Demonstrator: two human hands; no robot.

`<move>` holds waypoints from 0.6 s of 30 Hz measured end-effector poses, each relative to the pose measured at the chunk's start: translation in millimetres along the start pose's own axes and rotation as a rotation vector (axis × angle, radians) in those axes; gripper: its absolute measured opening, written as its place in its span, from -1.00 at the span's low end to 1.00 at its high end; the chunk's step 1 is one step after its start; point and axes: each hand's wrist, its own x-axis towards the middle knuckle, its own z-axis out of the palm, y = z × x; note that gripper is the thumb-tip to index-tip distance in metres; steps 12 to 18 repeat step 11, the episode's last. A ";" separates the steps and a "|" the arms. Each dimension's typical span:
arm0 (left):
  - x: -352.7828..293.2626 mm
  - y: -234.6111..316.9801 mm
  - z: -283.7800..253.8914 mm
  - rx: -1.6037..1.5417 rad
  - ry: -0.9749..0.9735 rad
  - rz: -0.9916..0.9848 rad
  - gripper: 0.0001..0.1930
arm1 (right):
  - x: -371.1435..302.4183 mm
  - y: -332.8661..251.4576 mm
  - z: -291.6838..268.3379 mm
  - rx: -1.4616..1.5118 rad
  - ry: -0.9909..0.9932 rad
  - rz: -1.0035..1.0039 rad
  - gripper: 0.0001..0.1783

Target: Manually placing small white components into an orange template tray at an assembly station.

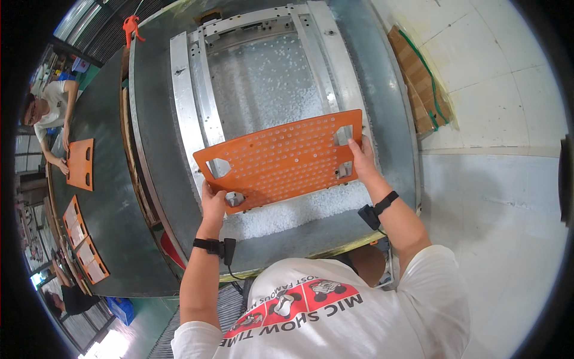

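Note:
An orange perforated board (pixel 281 157) is held tilted in front of me, its left side lower. Rows of small round holes cover it, many showing whitish, and larger cutouts sit near its corners. My left hand (pixel 213 204) grips the lower left corner, thumb on top. At the right edge, between two cutouts, my right hand (pixel 363 161) is closed on the board. Beneath and beyond it lies a metal frame (pixel 186 102) with two long side rails. Small white pellets (pixel 281 218) are heaped at its near end, and others are scattered on the frame's grey bed (pixel 257 78).
Left of a raised edge, a dark table (pixel 116 197) carries an orange board (pixel 81 163) under another person's hands. Two more orange boards (pixel 89 260) with pale sheets lie nearer. A red-orange spray gun (pixel 131 29) hangs far left; cardboard (pixel 418 84) leans at the right.

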 end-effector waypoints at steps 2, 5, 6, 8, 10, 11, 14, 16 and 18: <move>1.4 -2.0 -0.9 0.007 0.003 0.010 -0.40 | -0.4 0.2 1.9 -0.024 -0.009 -0.022 -0.61; -0.9 4.8 3.6 0.032 0.008 -0.006 -0.39 | 0.4 0.3 1.7 -0.011 -0.001 -0.003 -0.60; -2.2 9.2 5.4 0.050 0.011 -0.032 -0.38 | 0.0 0.8 2.3 -0.036 0.006 -0.030 -0.59; -2.3 16.4 8.3 0.060 -0.020 -0.046 -0.37 | -0.1 0.3 1.6 -0.062 0.017 -0.058 -0.58; -0.5 16.9 5.9 0.070 -0.039 -0.059 -0.36 | 1.8 -0.5 3.9 -0.117 -0.001 -0.043 -0.53; 5.1 10.8 2.5 0.069 -0.046 -0.048 -0.34 | 1.8 -0.8 4.8 -0.116 -0.003 -0.043 -0.53; 5.1 10.8 2.5 0.069 -0.046 -0.048 -0.34 | 1.8 -0.8 4.8 -0.116 -0.003 -0.043 -0.53; 5.1 10.8 2.5 0.069 -0.046 -0.048 -0.34 | 1.8 -0.8 4.8 -0.116 -0.003 -0.043 -0.53; 5.1 10.8 2.5 0.069 -0.046 -0.048 -0.34 | 1.8 -0.8 4.8 -0.116 -0.003 -0.043 -0.53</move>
